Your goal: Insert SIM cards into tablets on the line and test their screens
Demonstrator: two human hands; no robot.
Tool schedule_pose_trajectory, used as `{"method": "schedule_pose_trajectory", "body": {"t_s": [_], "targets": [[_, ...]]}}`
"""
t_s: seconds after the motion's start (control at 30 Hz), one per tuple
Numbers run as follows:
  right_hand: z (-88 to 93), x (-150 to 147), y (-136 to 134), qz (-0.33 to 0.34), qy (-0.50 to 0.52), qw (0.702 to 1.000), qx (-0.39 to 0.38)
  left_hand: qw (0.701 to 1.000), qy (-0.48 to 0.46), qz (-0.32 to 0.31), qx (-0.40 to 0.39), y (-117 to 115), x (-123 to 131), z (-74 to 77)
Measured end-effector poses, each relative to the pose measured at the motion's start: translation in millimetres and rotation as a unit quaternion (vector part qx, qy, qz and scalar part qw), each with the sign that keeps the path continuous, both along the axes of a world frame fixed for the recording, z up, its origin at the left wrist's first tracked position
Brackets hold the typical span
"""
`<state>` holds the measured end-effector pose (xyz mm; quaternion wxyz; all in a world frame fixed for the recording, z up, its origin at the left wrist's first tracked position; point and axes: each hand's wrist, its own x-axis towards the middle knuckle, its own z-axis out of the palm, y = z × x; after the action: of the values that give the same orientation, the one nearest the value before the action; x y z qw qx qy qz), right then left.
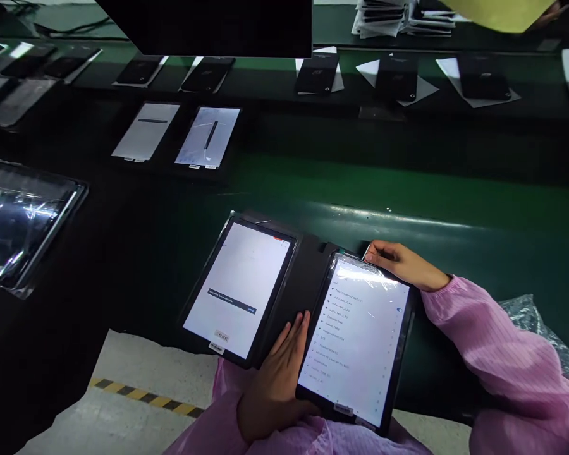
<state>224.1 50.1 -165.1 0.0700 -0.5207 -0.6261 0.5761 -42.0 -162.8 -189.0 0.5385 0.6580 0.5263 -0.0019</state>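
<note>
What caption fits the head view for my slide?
Left hand at the left edge of a tablet showing a Wi-Fi list, right hand at its top edge, another lit tablet alongside.

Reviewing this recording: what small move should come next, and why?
Probably steady the tablet with the list on screen using the left hand before the right hand does more: the left lies along that tablet's left side, while the right's fingers are at its top edge.

Open passage over the green tabletop [455, 189] beyond the near tablets [353, 335]; crumpled plastic [533, 319] beside the right sleeve [493, 328]
</note>
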Motion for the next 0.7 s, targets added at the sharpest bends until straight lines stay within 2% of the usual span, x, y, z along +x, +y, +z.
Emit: {"method": "schedule_pose_trajectory", "body": {"t_s": [0.13,0.2,0.27,0.33,0.4,0.47,0.5,0.57,0.63,0.7], "targets": [[4.2,2,-4,-0.045,0.033,0.998,-0.014,1.0,-0.012,0.006,0.0,0,-2,-6.1],[4.0,2,-6,-0.055,0.04,0.998,-0.013,0.999,-0.03,0.022,0.0,-4,-3,-4.3],[1.2,-1,-6,-0.065,0.034,0.997,-0.012,0.998,-0.056,0.041,0.008,-10,-8,4.2],[-2.3,-4,-3,-0.082,0.025,0.996,-0.006,0.993,-0.045,0.096,0.042,-17,-21,19.0],[-2.7,-4,2,-0.118,0.013,0.993,0.015,0.973,0.015,0.188,0.132,-22,-48,35.5],[3.3,4,4,-0.177,-0.004,0.982,0.064,0.93,0.094,0.274,0.227,-24,-85,46.9],[8.3,11,1,-0.213,-0.013,0.972,0.096,0.91,0.133,0.307,0.244,-24,-105,49.1],[18.1,33,-17,-0.283,-0.047,0.945,0.155,0.893,0.192,0.352,0.205,-24,-144,45.2],[19.2,59,-51,-0.333,-0.121,0.917,0.184,0.9,0.194,0.364,0.14,-23,-172,32.9],[6.4,80,-95,-0.318,-0.198,0.909,0.185,0.919,0.139,0.352,0.113,-20,-188,17.5]]}}
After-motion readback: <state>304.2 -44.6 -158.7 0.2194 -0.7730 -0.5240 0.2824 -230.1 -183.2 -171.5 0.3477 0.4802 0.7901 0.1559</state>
